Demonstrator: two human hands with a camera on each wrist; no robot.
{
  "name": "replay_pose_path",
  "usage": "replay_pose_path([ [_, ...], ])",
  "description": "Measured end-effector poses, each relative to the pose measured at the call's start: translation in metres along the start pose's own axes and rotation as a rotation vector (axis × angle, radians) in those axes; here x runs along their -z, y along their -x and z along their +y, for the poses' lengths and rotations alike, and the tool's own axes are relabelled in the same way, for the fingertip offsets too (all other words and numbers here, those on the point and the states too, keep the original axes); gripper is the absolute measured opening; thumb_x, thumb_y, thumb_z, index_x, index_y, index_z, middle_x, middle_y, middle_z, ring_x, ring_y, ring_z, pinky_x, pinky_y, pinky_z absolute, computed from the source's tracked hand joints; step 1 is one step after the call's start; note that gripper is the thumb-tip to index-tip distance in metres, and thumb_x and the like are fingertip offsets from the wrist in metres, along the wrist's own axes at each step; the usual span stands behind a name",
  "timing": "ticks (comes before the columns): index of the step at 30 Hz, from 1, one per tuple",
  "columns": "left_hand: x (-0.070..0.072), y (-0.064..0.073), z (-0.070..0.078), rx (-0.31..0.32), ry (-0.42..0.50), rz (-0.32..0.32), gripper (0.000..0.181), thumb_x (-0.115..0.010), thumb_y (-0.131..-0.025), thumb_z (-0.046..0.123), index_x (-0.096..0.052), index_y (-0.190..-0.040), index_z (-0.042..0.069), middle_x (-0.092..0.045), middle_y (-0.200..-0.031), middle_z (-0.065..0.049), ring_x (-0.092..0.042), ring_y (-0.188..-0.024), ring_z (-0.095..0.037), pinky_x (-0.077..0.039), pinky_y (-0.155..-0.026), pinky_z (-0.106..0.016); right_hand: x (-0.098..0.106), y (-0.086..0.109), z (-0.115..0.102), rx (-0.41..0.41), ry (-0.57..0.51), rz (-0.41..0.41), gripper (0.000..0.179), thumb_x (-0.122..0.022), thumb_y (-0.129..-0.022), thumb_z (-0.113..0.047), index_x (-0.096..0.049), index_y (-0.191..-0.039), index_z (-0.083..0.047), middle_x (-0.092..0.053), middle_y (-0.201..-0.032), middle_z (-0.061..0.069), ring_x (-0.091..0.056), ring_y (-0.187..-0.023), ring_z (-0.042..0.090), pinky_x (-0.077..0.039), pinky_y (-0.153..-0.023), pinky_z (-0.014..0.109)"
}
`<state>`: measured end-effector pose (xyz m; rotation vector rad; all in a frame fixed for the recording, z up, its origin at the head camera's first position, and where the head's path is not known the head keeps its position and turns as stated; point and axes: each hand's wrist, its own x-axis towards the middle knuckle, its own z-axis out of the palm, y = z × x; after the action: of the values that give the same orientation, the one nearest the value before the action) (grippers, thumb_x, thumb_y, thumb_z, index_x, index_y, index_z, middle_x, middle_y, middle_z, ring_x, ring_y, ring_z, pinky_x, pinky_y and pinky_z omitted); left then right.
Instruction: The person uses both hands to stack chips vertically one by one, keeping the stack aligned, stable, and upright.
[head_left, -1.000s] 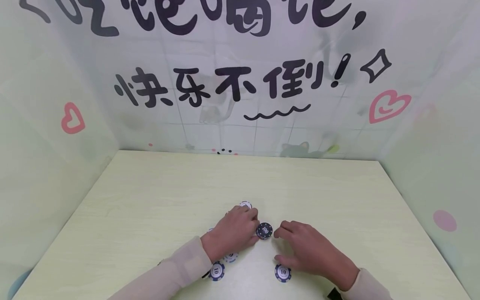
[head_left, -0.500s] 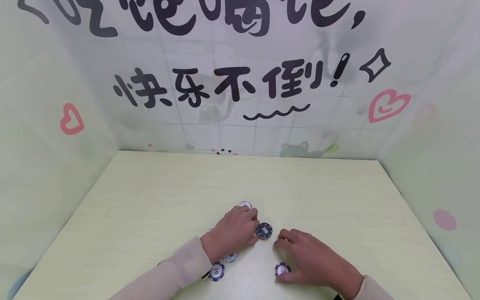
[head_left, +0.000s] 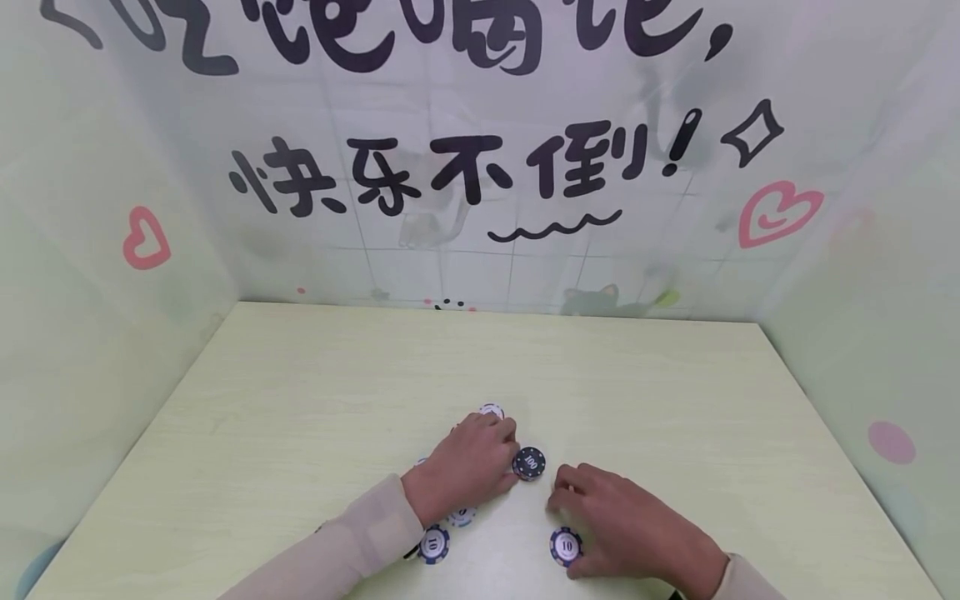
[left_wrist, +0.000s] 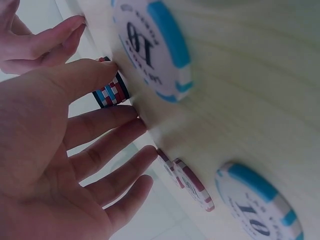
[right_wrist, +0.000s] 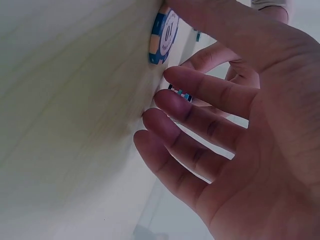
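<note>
A short stack of poker chips (head_left: 529, 463), topped by a black 100 chip, stands at the middle of the table. My left hand (head_left: 465, 462) rests on the table at its left, thumb and index finger on either side of the stack in the left wrist view. My right hand (head_left: 622, 521) lies to the right with bent, relaxed fingers and nothing between them. Its thumb is beside a blue-edged 10 chip (head_left: 566, 547) lying flat; in the right wrist view the thumb tip overlaps that chip (right_wrist: 165, 37), and contact is unclear.
Another blue-edged 10 chip (head_left: 433, 543) lies below my left wrist, with a light-blue-edged chip (head_left: 462, 516) beside it. A white chip (head_left: 491, 411) shows past the left fingers. Red-edged chips (left_wrist: 192, 185) lie under the left hand. The printed back wall (head_left: 480, 275) borders the table.
My right hand has moved toward me and slightly right; its thumb covered part of the 10 chip half a second ago and is now at its lower right. The left hand and stack have stayed still.
</note>
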<state>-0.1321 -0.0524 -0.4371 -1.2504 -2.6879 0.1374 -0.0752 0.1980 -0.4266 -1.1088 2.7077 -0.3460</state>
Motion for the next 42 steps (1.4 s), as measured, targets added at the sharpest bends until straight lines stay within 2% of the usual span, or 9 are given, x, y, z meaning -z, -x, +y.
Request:
replay_pose_path([
  [5, 0.000, 0.000, 0.000, 0.002, 0.000, -0.001, 0.034, -0.081, -0.100, 0.045, -0.086, -0.109, 0.013, -0.071, -0.109, -0.001, -0.064, -0.092, -0.015, -0.056, -0.086, -0.031, 0.001, -0.001, 0.000, 0.023, 0.002, -0.003, 0.040, -0.097, -0.081, -0.038, -0.076, -0.109, -0.019, -0.058, -0.114, -0.013, -0.051, -0.096, 0.004, -0.053, -0.086, 0.026],
  [16, 0.000, 0.000, 0.000, -0.003, -0.014, 0.017, 0.034, -0.080, -0.100, 0.046, -0.087, -0.107, 0.013, -0.071, -0.108, 0.000, -0.064, -0.092, -0.015, -0.056, -0.085, -0.031, 0.000, -0.002, 0.001, 0.087, 0.047, 0.042, 0.024, -0.092, -0.085, -0.028, -0.075, -0.100, -0.020, -0.057, -0.107, -0.014, -0.051, -0.092, 0.003, -0.052, -0.082, 0.023],
  [22, -0.001, 0.000, 0.000, -0.008, -0.020, 0.019, 0.035, -0.080, -0.100, 0.046, -0.086, -0.107, 0.013, -0.070, -0.106, 0.000, -0.063, -0.090, -0.015, -0.056, -0.084, -0.031, 0.000, -0.005, -0.002, 0.094, 0.099, 0.043, 0.026, -0.090, -0.082, -0.026, -0.073, -0.099, -0.017, -0.056, -0.105, -0.011, -0.049, -0.090, 0.004, -0.051, -0.078, 0.022],
  [29, -0.001, 0.001, 0.000, -0.010, -0.017, 0.031, 0.034, -0.081, -0.099, 0.045, -0.086, -0.105, 0.013, -0.069, -0.104, 0.001, -0.061, -0.088, -0.014, -0.055, -0.083, -0.030, -0.003, -0.008, -0.002, 0.117, 0.161, 0.081, 0.027, -0.085, -0.077, -0.024, -0.069, -0.096, -0.014, -0.056, -0.099, -0.007, -0.047, -0.083, 0.004, -0.049, -0.072, 0.021],
  [42, -0.003, 0.000, -0.001, -0.019, -0.018, 0.050, 0.033, -0.081, -0.099, 0.045, -0.086, -0.102, 0.013, -0.067, -0.101, 0.001, -0.059, -0.085, -0.014, -0.054, -0.081, -0.031, -0.004, -0.011, 0.005, 0.165, 0.132, 0.167, 0.030, -0.085, -0.075, -0.019, -0.070, -0.101, -0.014, -0.058, -0.093, -0.009, -0.051, -0.079, 0.002, -0.052, -0.072, 0.023],
])
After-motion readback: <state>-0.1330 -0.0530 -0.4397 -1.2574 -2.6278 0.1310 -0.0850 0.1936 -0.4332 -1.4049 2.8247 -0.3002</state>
